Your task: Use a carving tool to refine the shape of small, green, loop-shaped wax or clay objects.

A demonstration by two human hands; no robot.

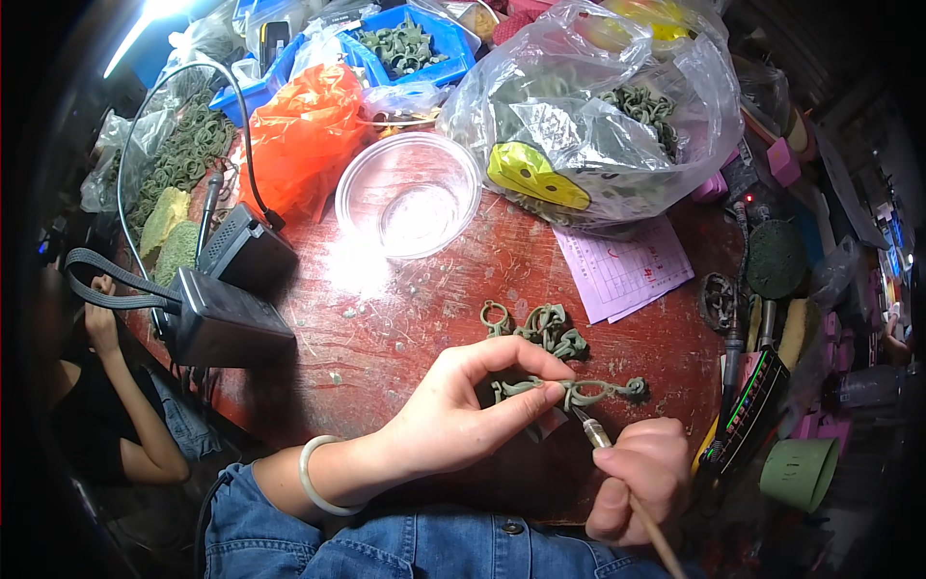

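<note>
My left hand (449,415) pinches a dull green openwork piece (608,390) with curled loops between thumb and forefinger, just above the red table. Wrapped round a slim carving tool (596,432) with a metal collar and wooden handle is my right hand (639,473). The tool's thin tip meets or nearly meets the green piece beside my left thumb; whether they touch I cannot tell. Several similar loose green pieces (545,328) lie on the table just beyond my left hand.
Beyond lie a clear round bowl (352,207), an orange bag (304,130), a large clear bag (569,116) and pink papers (627,270). Grey box-shaped devices (231,323) with cables stand left. Tools and a green cup (799,475) crowd the right. Another person's arm (145,425) shows far left.
</note>
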